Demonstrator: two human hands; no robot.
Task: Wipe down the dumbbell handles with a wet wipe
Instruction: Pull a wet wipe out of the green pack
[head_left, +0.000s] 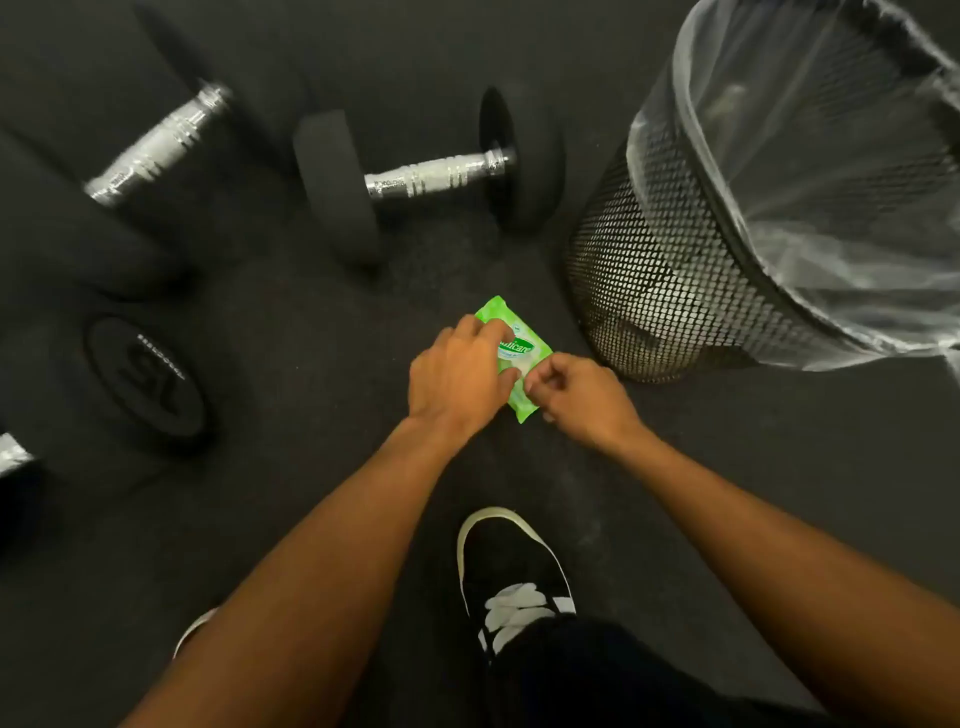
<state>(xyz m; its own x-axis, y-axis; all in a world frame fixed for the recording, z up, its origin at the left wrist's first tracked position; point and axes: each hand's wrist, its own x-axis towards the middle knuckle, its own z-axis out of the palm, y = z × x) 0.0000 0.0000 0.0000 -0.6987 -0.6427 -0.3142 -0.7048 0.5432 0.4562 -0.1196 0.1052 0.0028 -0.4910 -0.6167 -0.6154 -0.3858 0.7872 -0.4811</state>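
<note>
A green wet wipe pack (519, 345) lies on the black rubber floor at the centre. My left hand (460, 371) presses down on the pack's left side. My right hand (582, 397) pinches at the white flap near the pack's lower right corner. A black dumbbell with a chrome handle (439, 174) lies on the floor beyond the pack. A larger dumbbell with a chrome handle (158, 143) lies to the far left, its near head (150, 382) showing a round logo.
A black mesh bin (670, 270) lined with a clear plastic bag leans at the right, close to my right hand. My black shoe with white laces (511, 577) stands below the hands. Another chrome handle end (13, 454) shows at the left edge.
</note>
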